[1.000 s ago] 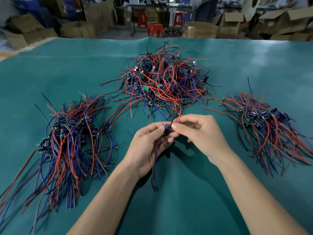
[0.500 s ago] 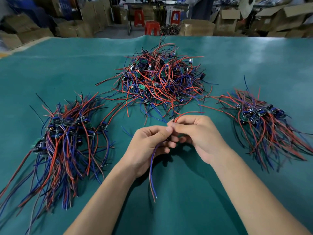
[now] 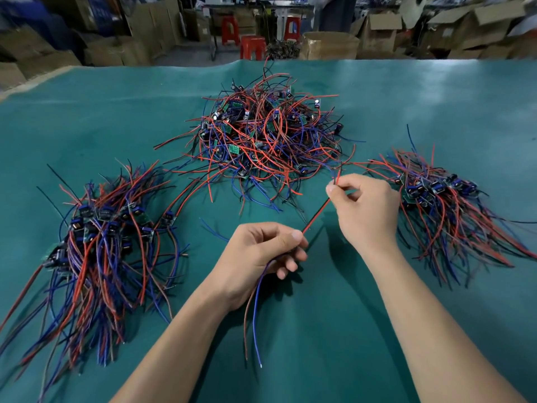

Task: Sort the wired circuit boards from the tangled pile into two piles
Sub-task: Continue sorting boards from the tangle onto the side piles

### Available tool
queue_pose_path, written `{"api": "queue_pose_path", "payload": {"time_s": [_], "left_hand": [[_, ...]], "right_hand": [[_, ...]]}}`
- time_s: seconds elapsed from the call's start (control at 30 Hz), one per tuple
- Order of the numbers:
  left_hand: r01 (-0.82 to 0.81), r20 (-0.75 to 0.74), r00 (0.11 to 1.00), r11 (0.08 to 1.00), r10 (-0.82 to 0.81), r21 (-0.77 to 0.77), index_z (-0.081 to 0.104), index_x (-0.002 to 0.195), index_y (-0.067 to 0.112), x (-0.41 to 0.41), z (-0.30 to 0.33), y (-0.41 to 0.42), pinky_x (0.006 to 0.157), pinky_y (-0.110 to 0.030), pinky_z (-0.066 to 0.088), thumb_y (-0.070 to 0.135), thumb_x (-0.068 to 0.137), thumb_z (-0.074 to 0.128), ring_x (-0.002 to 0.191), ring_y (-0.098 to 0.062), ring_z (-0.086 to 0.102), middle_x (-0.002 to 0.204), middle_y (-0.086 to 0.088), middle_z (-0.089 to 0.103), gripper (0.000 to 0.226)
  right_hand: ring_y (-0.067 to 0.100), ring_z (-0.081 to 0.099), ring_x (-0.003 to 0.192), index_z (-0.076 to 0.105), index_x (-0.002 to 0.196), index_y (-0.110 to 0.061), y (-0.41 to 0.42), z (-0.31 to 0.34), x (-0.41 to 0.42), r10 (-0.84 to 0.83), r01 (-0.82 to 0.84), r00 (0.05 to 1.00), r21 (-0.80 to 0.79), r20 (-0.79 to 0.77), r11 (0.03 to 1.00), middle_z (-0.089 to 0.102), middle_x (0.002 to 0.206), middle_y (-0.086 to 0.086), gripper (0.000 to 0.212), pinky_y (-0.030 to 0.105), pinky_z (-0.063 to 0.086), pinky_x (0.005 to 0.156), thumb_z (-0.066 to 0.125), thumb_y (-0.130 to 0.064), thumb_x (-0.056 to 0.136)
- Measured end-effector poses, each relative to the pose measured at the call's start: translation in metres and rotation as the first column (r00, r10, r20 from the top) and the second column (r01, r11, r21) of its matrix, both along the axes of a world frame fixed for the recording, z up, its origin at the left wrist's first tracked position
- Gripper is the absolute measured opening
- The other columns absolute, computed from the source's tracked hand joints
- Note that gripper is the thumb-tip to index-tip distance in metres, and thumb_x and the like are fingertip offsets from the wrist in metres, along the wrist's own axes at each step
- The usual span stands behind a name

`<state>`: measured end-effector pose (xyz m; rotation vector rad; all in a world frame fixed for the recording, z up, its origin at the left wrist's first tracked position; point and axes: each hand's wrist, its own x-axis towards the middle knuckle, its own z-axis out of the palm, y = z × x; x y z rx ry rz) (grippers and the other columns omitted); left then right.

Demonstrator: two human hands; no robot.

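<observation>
Left hand (image 3: 263, 251) near centre, fingers curled round one wired board (the board itself is hidden inside the fist, only its leads show). A blue lead (image 3: 257, 315) and a brownish-red lead (image 3: 246, 321) hang out of the bottom of the fist toward the near edge, tips free above the green mat (image 3: 319, 344)

Right hand (image 3: 366, 207) sits up and right of the left, thumb and forefinger pinching a red wire (image 3: 316, 213). That wire runs straight and taut, diagonal from the left fist up to the pinch, with a short tail poking out above the fingers

Tangled pile (image 3: 267, 135) is far centre on the mat, red and blue leads looping all over, small green boards scattered through it. Left pile (image 3: 96, 242) lies near left, boards bunched at its far end, leads fanning toward the near edge. Right pile (image 3: 444, 210) lies just beside the right hand, smaller, same layout; cannot tell if the knuckles touch it

Cardboard boxes (image 3: 383, 27) and red stools (image 3: 252, 48) beyond the far edge of the table
</observation>
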<state>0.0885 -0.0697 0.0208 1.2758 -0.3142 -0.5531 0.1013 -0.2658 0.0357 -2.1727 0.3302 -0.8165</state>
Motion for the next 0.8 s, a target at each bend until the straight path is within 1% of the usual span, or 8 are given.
{"api": "queue_pose_path", "payload": {"time_s": [0.1, 0.2, 0.23, 0.3, 0.4, 0.63, 0.7, 0.8], "left_hand": [[0.025, 0.004, 1.0, 1.0, -0.025, 0.007, 0.073, 0.086, 0.002, 0.001, -0.002, 0.0, 0.048, -0.018, 0.045, 0.021, 0.086, 0.072, 0.055, -0.013, 0.058, 0.077, -0.016, 0.069, 0.018], [0.038, 0.001, 0.999, 0.999, -0.038, 0.006, 0.073, 0.086, 0.003, 0.001, -0.003, 0.001, 0.048, -0.018, 0.045, 0.021, 0.086, 0.072, 0.055, -0.013, 0.058, 0.078, -0.016, 0.069, 0.018], [0.04, 0.003, 0.999, 0.999, -0.04, 0.009, 0.074, 0.086, 0.004, 0.002, -0.003, 0.001, 0.048, -0.018, 0.044, 0.021, 0.086, 0.071, 0.055, -0.013, 0.058, 0.078, -0.016, 0.069, 0.017], [0.039, 0.031, 0.999, 0.999, -0.041, 0.033, 0.074, 0.087, 0.003, 0.003, -0.003, 0.001, 0.046, -0.017, 0.042, 0.021, 0.087, 0.071, 0.054, -0.011, 0.056, 0.08, -0.015, 0.071, 0.018], [0.048, 0.078, 0.996, 0.997, -0.053, 0.062, 0.072, 0.094, -0.001, 0.004, -0.004, 0.002, 0.044, -0.014, 0.038, 0.019, 0.088, 0.072, 0.053, -0.009, 0.055, 0.089, -0.018, 0.073, 0.021], [-0.099, -0.055, 0.994, 0.988, 0.093, -0.116, 0.06, 0.117, -0.008, 0.005, -0.004, 0.001, 0.072, -0.021, 0.057, -0.012, 0.094, 0.051, 0.09, -0.024, 0.074, 0.11, -0.024, 0.072, 0.025], [-0.189, -0.089, 0.98, 0.969, 0.176, -0.161, 0.058, 0.118, -0.009, 0.007, -0.003, 0.001, 0.073, -0.023, 0.058, -0.014, 0.094, 0.05, 0.09, -0.025, 0.074, 0.108, -0.025, 0.072, 0.026], [-0.259, -0.116, 0.964, 0.949, 0.241, -0.179, 0.056, 0.117, -0.006, 0.009, -0.003, 0.001, 0.07, -0.023, 0.059, -0.017, 0.094, 0.048, 0.085, -0.024, 0.074, 0.098, -0.023, 0.073, 0.027]], "right_hand": [[0.031, 0.067, 0.069, 0.074, 0.09, -0.018, -0.002, -0.002, -0.002, -0.022, 0.025, 0.999, -0.079, 0.037, 0.997, 0.074, 0.074, -0.002, 0.005, 0.044, 0.055, 0.077, 0.072, -0.015, 0.088], [0.036, 0.066, 0.067, 0.069, 0.091, -0.019, -0.001, -0.005, 0.0, -0.04, 0.05, 0.997, -0.151, 0.068, 0.987, 0.074, 0.07, 0.001, 0.003, 0.044, 0.054, 0.073, 0.068, -0.016, 0.091], [0.034, 0.067, 0.065, 0.068, 0.088, -0.019, -0.002, -0.005, 0.002, -0.055, 0.061, 0.997, -0.102, 0.062, 0.993, 0.073, 0.069, 0.001, 0.005, 0.042, 0.054, 0.071, 0.066, -0.016, 0.092], [0.022, 0.066, 0.055, 0.066, 0.08, -0.017, -0.005, -0.004, 0.007, -0.049, 0.038, 0.998, 0.284, 0.032, 0.958, 0.071, 0.063, 0.002, 0.014, 0.036, 0.054, 0.059, 0.064, -0.011, 0.093], [0.01, 0.053, 0.043, 0.065, 0.078, -0.007, -0.007, 0.0, 0.007, -0.001, -0.017, 1.0, 0.8, 0.022, 0.599, 0.066, 0.055, 0.004, 0.018, 0.023, 0.042, 0.043, 0.062, -0.002, 0.095], [0.02, 0.072, 0.076, 0.063, 0.107, 0.005, -0.006, 0.011, 0.003, 0.136, -0.136, 0.983, 0.984, 0.119, 0.117, 0.075, 0.094, 0.021, 0.039, 0.024, 0.059, 0.064, 0.057, -0.033, 0.103], [0.025, 0.072, 0.083, 0.066, 0.106, 0.003, 0.008, 0.01, 0.001, 0.254, -0.12, 0.965, 0.974, 0.069, 0.19, 0.076, 0.097, 0.021, 0.031, 0.027, 0.061, 0.064, 0.062, -0.028, 0.1], [0.022, 0.072, 0.081, 0.079, 0.088, -0.018, 0.03, 0.003, -0.005, 0.503, -0.312, 0.861, 0.703, -0.075, 0.639, 0.078, 0.088, 0.006, 0.009, 0.035, 0.06, 0.074, 0.074, -0.025, 0.09]]}}
